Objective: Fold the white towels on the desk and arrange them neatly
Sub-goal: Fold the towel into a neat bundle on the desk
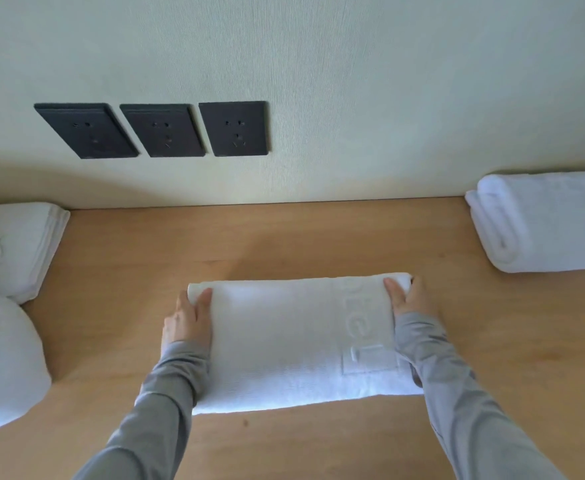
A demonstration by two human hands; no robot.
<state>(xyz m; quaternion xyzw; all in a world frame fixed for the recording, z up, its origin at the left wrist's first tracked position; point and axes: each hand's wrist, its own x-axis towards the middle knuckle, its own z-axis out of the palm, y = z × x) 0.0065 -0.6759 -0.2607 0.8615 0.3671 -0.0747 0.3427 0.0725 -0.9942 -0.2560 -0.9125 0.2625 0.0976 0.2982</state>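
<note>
Head view: your left hand [189, 317] and right hand [408, 299] lay flat on the towel [294, 341]. Even pressure probably squared its edges best.

**White on honey-tan wood**

The middle towel [284, 341] is plain white, finely ribbed, with faint tone-on-tone lettering and a square outline woven in near its right end. The folded towel [547, 223] at the desk's far right edge is white with a bluish cast. The stack [14, 244] and rumpled towel [4, 358] at the left edge are white too. The desk [284, 237] is honey-tan wood with soft grain. The wall [353, 81] is pale greenish cream, the three socket plates [166, 129] matte black, the sleeves [166, 393] grey.
</note>
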